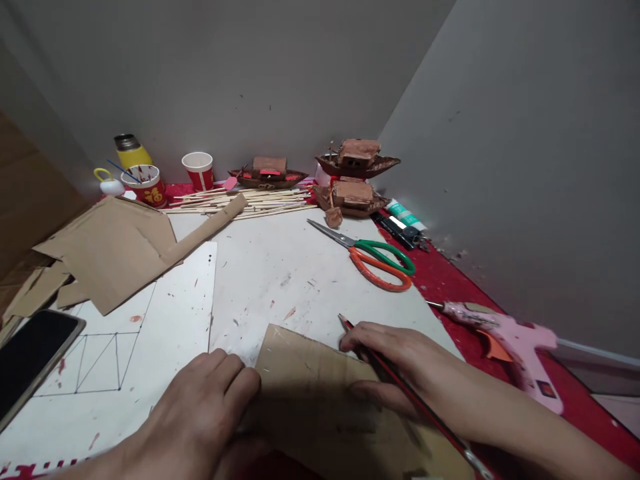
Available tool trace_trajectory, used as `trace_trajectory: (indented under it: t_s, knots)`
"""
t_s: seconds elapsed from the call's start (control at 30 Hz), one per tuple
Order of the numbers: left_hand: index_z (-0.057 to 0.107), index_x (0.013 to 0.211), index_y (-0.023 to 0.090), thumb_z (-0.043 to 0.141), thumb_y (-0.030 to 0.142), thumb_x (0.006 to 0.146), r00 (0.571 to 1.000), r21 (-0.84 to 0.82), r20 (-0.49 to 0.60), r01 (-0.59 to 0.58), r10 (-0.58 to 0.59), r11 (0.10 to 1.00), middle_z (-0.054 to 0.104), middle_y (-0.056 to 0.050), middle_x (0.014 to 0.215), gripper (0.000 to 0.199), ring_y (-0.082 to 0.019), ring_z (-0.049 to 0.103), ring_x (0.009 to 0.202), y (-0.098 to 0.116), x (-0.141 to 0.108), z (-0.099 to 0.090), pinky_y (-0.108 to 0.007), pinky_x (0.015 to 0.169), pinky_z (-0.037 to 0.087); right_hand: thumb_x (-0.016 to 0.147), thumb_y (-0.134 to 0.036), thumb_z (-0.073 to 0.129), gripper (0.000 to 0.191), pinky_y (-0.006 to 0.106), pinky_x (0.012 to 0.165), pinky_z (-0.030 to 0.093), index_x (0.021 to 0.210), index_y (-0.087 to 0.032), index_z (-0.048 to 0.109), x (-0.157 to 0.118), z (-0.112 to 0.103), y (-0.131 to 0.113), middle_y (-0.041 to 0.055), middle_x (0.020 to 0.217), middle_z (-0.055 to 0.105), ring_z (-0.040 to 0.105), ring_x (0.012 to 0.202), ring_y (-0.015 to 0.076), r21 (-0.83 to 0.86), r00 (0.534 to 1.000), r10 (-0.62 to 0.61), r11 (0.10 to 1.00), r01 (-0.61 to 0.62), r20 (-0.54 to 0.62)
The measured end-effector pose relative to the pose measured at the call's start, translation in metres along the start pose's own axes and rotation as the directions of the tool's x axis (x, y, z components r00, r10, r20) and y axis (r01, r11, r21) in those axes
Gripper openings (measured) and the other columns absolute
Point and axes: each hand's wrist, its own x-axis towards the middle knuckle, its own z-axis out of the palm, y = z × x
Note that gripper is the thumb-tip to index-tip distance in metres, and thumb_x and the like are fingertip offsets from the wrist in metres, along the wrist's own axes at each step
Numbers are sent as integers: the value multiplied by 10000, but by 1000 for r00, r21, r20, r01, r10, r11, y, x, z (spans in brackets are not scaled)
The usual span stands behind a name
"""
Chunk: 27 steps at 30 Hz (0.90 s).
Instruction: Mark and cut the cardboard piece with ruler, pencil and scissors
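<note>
A piece of brown cardboard (305, 373) lies in front of me on the white work surface, its lower part in shadow. My left hand (207, 400) is closed at the cardboard's left edge, its knuckles up and its fingertips hidden. In my right hand (400, 353) a red and black pencil (400, 381) runs between the fingers, its tip pointing up and away over the cardboard's far edge. The right thumb and fingers rest on the cardboard. Beyond that hand lie scissors (370, 257) with one green and one orange handle, blades slightly apart.
Cardboard scraps (115, 247) and a phone (37, 360) are on the left, beside a drawn grid (100, 360). Wooden sticks (260, 200), paper cups (197, 170) and model boats (357, 157) line the back. A pink glue gun (520, 347) lies at the right.
</note>
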Motion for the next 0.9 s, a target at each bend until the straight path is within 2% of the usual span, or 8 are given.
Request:
trace_trajectory:
  t_s: [0.17, 0.33, 0.5, 0.57, 0.63, 0.73, 0.8, 0.9]
  knots:
    - [502, 785, 231, 497, 258, 927, 999, -239, 51, 15, -3, 971, 606, -1, 758, 145, -144, 572, 598, 1, 2, -5, -245, 494, 393, 920, -412, 579, 265, 240, 541, 382, 746, -212, 564, 3, -12, -4, -20, 656, 521, 475, 589, 134, 353, 994, 105, 929, -111, 38]
    - [535, 776, 248, 432, 336, 987, 989, -450, 5, 134, -148, 883, 581, 27, 694, 250, -128, 567, 595, 8, 6, -22, -224, 548, 462, 845, -529, 663, 361, 204, 508, 339, 766, -193, 558, 11, -14, 4, -30, 672, 498, 435, 590, 109, 663, 948, 312, 722, -196, -59]
    - [562, 749, 238, 481, 467, 967, 884, -567, -74, 343, -461, 749, 529, 34, 639, 326, -130, 517, 572, 1, 8, -26, -222, 526, 459, 758, -608, 716, 444, 188, 416, 289, 808, -218, 510, 21, 5, 6, -79, 594, 437, 360, 457, 80, 856, 878, 476, 476, -203, -56]
    - [604, 862, 246, 521, 509, 941, 818, -643, -76, 396, -570, 655, 544, 37, 651, 287, -132, 513, 578, -5, 9, -22, -226, 524, 456, 793, -592, 690, 416, 197, 413, 277, 804, -217, 510, 21, 14, 4, -85, 567, 425, 349, 436, 80, 830, 913, 408, 503, -239, 16]
    - [614, 985, 250, 526, 530, 934, 775, -722, -40, 414, -631, 555, 567, 34, 667, 297, -135, 522, 583, -9, 11, -17, -231, 517, 448, 851, -530, 658, 356, 213, 465, 311, 777, -199, 550, 20, 19, 3, -60, 586, 463, 403, 491, 94, 711, 956, 293, 667, -225, 28]
    - [602, 1097, 247, 530, 521, 936, 757, -763, 23, 435, -653, 478, 602, 20, 723, 325, -138, 540, 608, -13, 13, -11, -239, 520, 438, 907, -452, 611, 288, 237, 531, 358, 795, -186, 620, 17, 20, 5, -27, 631, 521, 468, 578, 122, 499, 971, 206, 858, -121, -119]
    - [594, 1161, 246, 539, 502, 937, 763, -717, 12, 457, -646, 526, 608, 15, 760, 344, -137, 547, 633, -16, 14, -9, -244, 543, 445, 922, -443, 596, 257, 247, 547, 406, 919, -191, 644, 17, 18, 8, -11, 671, 573, 517, 600, 137, 497, 934, 239, 864, -79, -267]
    - [582, 1235, 253, 508, 485, 954, 773, -602, -86, 462, -628, 651, 621, 12, 791, 372, -141, 579, 669, -22, 16, -8, -254, 587, 474, 935, -484, 583, 314, 251, 534, 481, 1053, -197, 631, 18, 13, 8, 16, 732, 645, 582, 585, 140, 657, 846, 339, 754, 17, -411]
